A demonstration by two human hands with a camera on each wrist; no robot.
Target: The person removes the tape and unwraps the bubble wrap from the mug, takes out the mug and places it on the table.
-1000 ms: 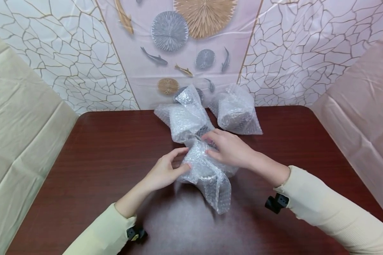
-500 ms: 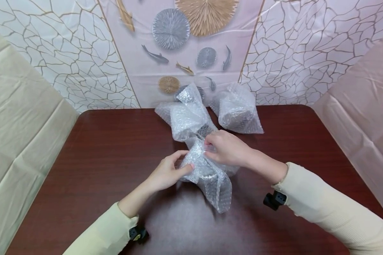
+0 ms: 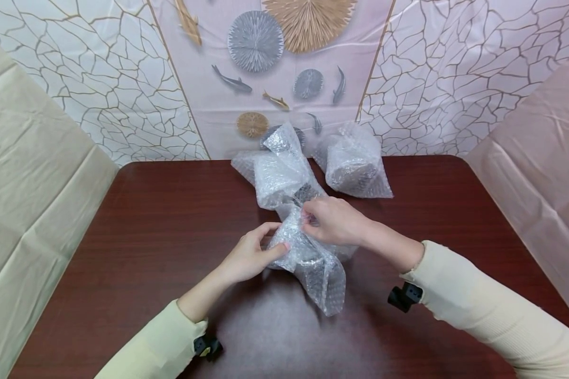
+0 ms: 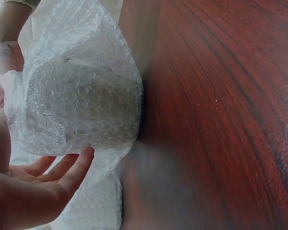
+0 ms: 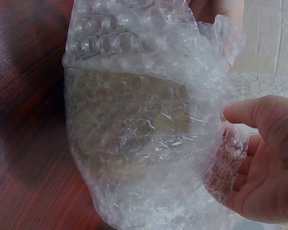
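Evidently the front bundle (image 3: 303, 253) is still wrapped (rear bundles (image 3: 280, 179) too), left hand (image 3: 248, 253) cupping it, right hand (image 3: 335, 221) pinching its flap (image 5: 226, 163).

Your dark-red desk (image 3: 147, 226) stands before a wall hanging (image 3: 280, 81) printed with fish (image 3: 232, 80) and discs (image 3: 256, 41); plain pale cloths (image 3: 33, 226) flank it left and right.

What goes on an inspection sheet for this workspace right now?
Surface: reddish-brown tabletop, wood-grained, glossy in places.
Job's things: front bundle, bubble-wrapped, between both hands; contents unclear.
Clutter: rear-left bundle and rear-right bundle, both bubble-wrapped.
Hands: left hand holds the front bundle's side; right hand pinches loose wrap on top.
Cables: nothing seen.
Surroundings: patterned backdrop behind, pale side cloth on both sides.
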